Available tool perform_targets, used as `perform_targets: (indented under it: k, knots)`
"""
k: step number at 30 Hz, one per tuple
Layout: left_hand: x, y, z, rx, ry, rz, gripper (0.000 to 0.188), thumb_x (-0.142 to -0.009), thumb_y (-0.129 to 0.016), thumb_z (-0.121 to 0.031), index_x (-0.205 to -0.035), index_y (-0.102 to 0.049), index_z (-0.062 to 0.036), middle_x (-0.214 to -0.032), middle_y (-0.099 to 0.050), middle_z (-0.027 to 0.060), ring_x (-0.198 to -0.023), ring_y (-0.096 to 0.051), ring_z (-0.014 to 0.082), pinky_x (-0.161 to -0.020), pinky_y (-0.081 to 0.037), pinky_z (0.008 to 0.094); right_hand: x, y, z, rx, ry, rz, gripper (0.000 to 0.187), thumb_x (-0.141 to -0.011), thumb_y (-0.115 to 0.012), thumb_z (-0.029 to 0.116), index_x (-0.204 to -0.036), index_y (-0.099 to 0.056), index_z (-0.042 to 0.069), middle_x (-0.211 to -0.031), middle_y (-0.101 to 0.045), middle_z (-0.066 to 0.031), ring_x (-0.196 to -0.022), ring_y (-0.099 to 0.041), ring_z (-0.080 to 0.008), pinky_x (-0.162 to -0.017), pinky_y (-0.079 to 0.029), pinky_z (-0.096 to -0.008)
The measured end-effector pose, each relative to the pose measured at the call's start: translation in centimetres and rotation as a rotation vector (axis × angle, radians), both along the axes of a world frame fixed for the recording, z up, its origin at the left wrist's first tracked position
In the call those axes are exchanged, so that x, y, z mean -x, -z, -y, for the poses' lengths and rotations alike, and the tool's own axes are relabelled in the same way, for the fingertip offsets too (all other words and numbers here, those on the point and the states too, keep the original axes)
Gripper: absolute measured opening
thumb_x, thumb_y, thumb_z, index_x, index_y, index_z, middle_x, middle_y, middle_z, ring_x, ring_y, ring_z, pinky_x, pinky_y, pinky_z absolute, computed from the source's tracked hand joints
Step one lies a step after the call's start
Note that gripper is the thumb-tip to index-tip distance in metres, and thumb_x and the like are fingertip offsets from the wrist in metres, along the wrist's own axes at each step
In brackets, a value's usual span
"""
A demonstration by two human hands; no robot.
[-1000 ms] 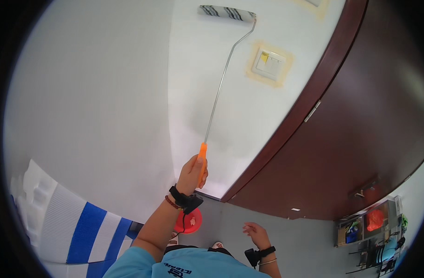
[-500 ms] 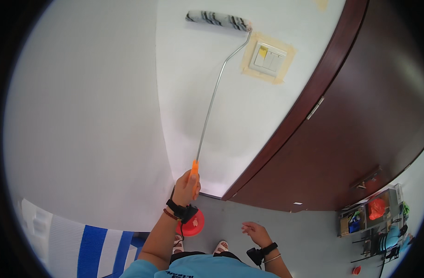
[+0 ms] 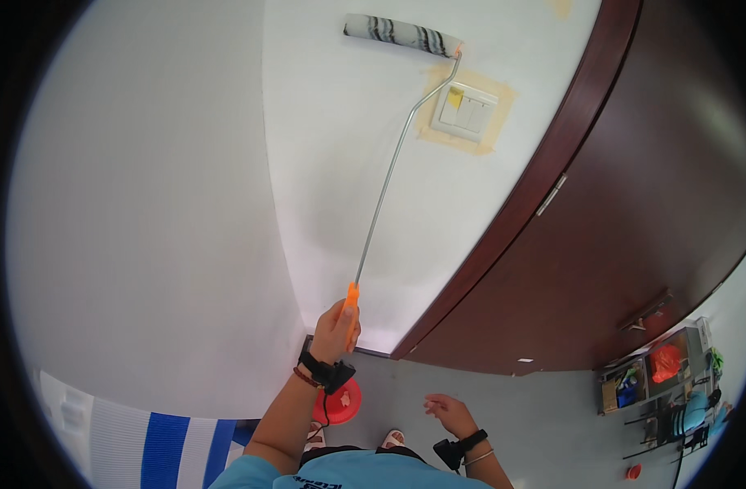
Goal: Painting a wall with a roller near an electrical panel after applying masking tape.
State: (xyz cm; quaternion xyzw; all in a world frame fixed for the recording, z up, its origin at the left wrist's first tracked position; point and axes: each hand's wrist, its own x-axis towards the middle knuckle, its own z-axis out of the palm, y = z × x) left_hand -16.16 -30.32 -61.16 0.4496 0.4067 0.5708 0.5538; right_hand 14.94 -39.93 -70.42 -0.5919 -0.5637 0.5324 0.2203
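My left hand (image 3: 335, 329) is wrapped round the orange handle of a paint roller (image 3: 400, 35). Its long bent metal rod runs up to a grey-white sleeve with black streaks, held at the white wall (image 3: 340, 179). Just below and right of the sleeve's end is a light switch (image 3: 464, 112), framed by pale masking tape (image 3: 503, 106), with a small yellow patch on one rocker. My right hand (image 3: 450, 413) hangs low over the floor with nothing in it, its fingers loosely stretched.
A dark red-brown door (image 3: 585, 261) and its frame stand to the right. On the grey floor by my feet is a red basin (image 3: 340, 405). A blue-and-white striped cloth (image 3: 163, 448) lies lower left. Far right are a shelf (image 3: 642, 383) and a person (image 3: 693, 411) in blue.
The roller sleeve has shifted slightly right along the wall, and my left hand has moved a little right with the handle. My right hand has barely moved.
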Motion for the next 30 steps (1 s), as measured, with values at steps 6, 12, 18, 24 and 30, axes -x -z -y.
perform_targets:
  k: [6, 12, 18, 24, 30]
  knots:
    - [-0.7, 2.0, 0.0, 0.04, 0.006, 0.076, 0.041, -0.098, -0.044, -0.046, -0.089, -0.05, -0.0064, -0.059, -0.047, 0.0017, -0.043, -0.041, 0.0071, -0.04, -0.035, 0.0198, 0.0, -0.3, 0.0, 0.044, 0.014, 0.015, 0.03, -0.092, -0.057, 0.017, -0.116, -0.061, 0.0, -0.096, -0.069, -0.0107, -0.087, -0.068, -0.0169, -0.081, -0.052, -0.0276]
    - [-1.6, 4.6, 1.2, 0.139, 0.013, 0.114, 0.044, -0.097, -0.045, -0.049, -0.089, -0.05, -0.0064, -0.06, -0.047, 0.0019, -0.044, -0.042, 0.008, -0.042, -0.035, 0.0214, -0.1, 0.7, 0.0, 0.027, 0.0, 0.041, 0.029, -0.091, -0.06, 0.019, -0.115, -0.062, 0.002, -0.092, -0.069, -0.0108, -0.086, -0.068, -0.0168, -0.079, -0.052, -0.0275]
    - [-1.5, 7.2, 3.1, 0.157, 0.053, 0.071, 0.045, -0.097, -0.044, -0.05, -0.09, -0.049, -0.0058, -0.061, -0.048, 0.0036, -0.046, -0.045, 0.0112, -0.044, -0.037, 0.0229, -0.2, 0.8, -0.2, 0.035, -0.068, 0.112, 0.031, -0.095, -0.054, 0.019, -0.119, -0.06, 0.002, -0.103, -0.068, -0.0108, -0.09, -0.067, -0.0165, -0.074, -0.051, -0.0258]
    - [-1.0, 8.6, 5.3, 0.225, 0.044, 0.06, 0.046, -0.097, -0.044, -0.051, -0.09, -0.049, -0.0061, -0.061, -0.048, 0.0037, -0.046, -0.045, 0.0111, -0.043, -0.035, 0.0228, -0.2, 1.1, -0.2, 0.005, -0.112, 0.125, 0.029, -0.095, -0.055, 0.018, -0.118, -0.061, 0.002, -0.099, -0.069, -0.0102, -0.087, -0.067, -0.0161, -0.073, -0.051, -0.0256]
    - [-0.3, 11.7, 7.9, 0.335, 0.069, 0.125, 0.037, -0.098, -0.045, -0.044, -0.092, -0.05, -0.0087, -0.062, -0.048, 0.002, -0.045, -0.043, 0.009, -0.041, -0.034, 0.0222, 0.4, 1.3, -0.2, -0.002, -0.108, 0.11, 0.028, -0.091, -0.061, 0.02, -0.113, -0.063, 0.002, -0.091, -0.07, -0.0117, -0.084, -0.069, -0.018, -0.078, -0.052, -0.029]
